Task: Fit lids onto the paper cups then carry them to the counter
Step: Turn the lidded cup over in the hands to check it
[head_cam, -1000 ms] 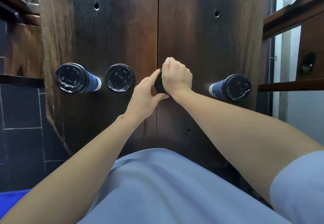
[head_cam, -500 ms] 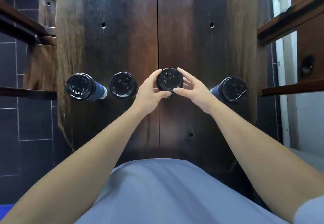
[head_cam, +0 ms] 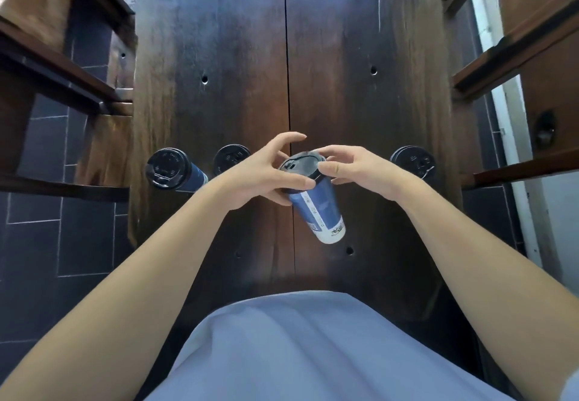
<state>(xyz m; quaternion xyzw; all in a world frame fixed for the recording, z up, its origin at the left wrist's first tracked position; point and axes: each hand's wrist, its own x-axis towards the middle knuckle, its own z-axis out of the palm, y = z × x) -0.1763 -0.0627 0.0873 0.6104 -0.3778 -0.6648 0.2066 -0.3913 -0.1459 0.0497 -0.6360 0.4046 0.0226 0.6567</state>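
Both hands (head_cam: 263, 175) round lidded cup (head_cam: 313, 193)

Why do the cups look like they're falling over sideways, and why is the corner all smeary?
Head view: the wide-angle lens bends the edges, so the outer lidded cups splay outward; the top-left wooden rail is motion-blurred; soft glare brightens the tabletop; the held cup looks fairly sharp.

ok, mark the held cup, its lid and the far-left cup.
held cup (head_cam: 319, 212), head view, blue side wall.
lid (head_cam: 299, 164), head view, black top face.
far-left cup (head_cam: 167, 167), head view, top of its lid.
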